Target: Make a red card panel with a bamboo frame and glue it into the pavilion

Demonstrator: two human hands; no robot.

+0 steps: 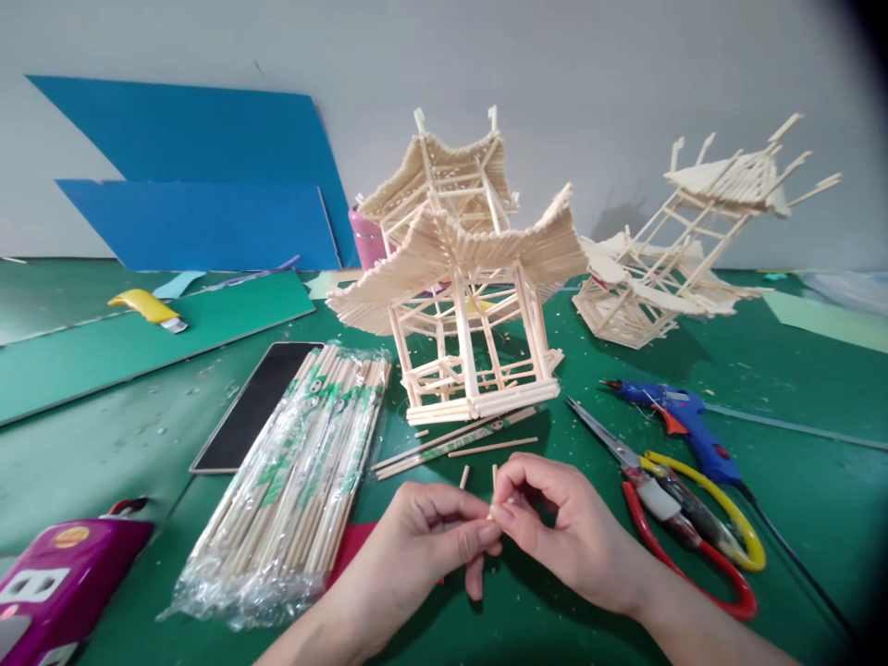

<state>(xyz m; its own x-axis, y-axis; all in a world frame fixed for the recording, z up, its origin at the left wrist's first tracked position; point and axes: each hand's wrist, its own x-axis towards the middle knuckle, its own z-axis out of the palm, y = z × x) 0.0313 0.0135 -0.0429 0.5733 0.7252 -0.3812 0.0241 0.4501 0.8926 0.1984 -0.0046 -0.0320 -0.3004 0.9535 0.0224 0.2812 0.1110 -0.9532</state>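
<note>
Right up close, the left hand [431, 541] and the right hand [565, 518] meet at their fingertips, thumb and forefinger of each pinched together on short wooden pieces [495, 475]; two ends poke up, one behind the left forefinger, one at the right fingertips. Over at the near left sits one purple power strip [83, 564], and between it and the hands one clear plastic packet [284, 490], crammed with wooden chopsticks, too tightly bunched to count, partly covering one dark flat device [253, 402]. Out right, one pair of scissors [624, 453], one handle red, one yellow, and just beyond, one blue glue gun [684, 416]. Past the hands, a few loose sticks [492, 447] lie before the first of two wooden pavilion models [466, 347], this one upright, its roofs in two tiers. Farther left, one yellow cutter [147, 308] rests on one green board [228, 324]; the second model leans at far right. Behind the first, one pink container [369, 238], contents hidden; then two blue boards [201, 222] against the wall.
</note>
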